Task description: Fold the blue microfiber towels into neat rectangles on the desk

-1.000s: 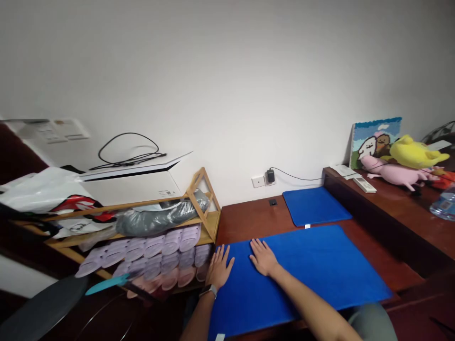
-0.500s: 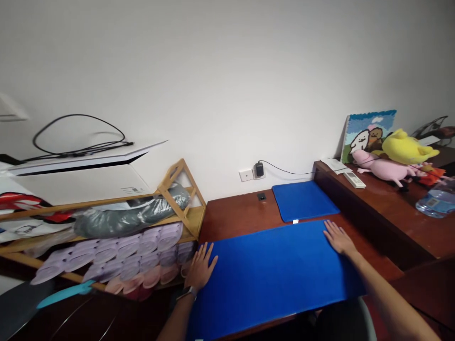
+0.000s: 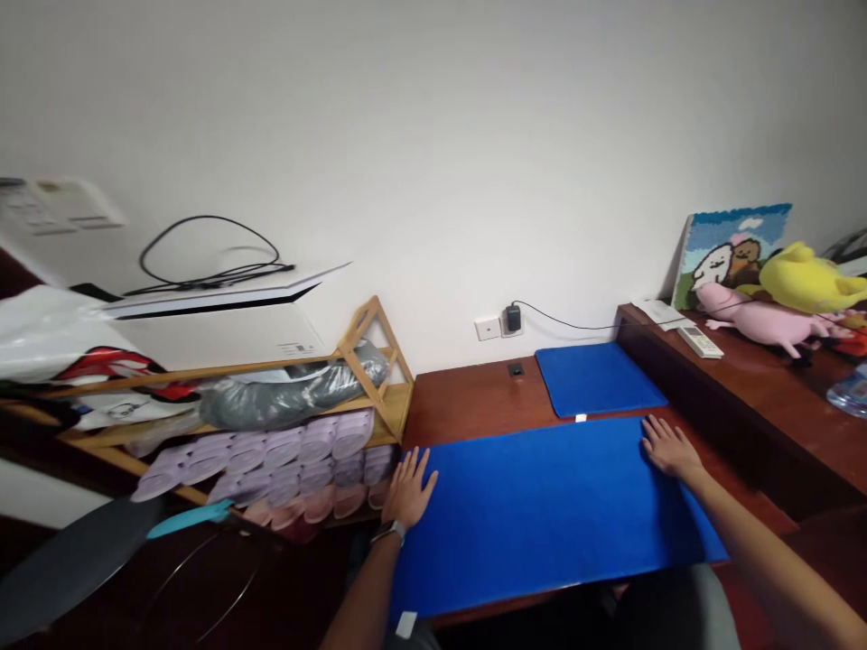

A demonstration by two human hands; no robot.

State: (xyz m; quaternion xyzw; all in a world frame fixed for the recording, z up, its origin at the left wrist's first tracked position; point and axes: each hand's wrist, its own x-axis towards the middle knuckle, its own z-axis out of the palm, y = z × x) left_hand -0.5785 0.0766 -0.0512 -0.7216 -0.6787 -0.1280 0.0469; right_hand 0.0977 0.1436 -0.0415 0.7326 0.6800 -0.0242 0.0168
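A large blue mat [image 3: 535,506] lies flat across the front of the brown wooden desk [image 3: 467,402]. My left hand [image 3: 410,487] rests palm down near its far left corner, fingers stretched out, with a watch on the wrist. Over at the far right corner, my right hand [image 3: 670,447] also lies flat with its fingers apart. Neither hand grips anything. Behind the large mat is a smaller blue mat [image 3: 600,379], flat on the desk with a white tag at its front edge.
On the left stands a wooden rack [image 3: 383,361] with several lilac slippers [image 3: 281,451] and a white box [image 3: 223,334]. A raised ledge at right holds a remote control [image 3: 700,342], plush toys [image 3: 751,316] and a picture [image 3: 735,248]. A plugged-in adapter [image 3: 513,317] trails a cord.
The view has turned slightly left, so everything sits further right in the picture. Both hands stay flat at the same corners of the large mat.
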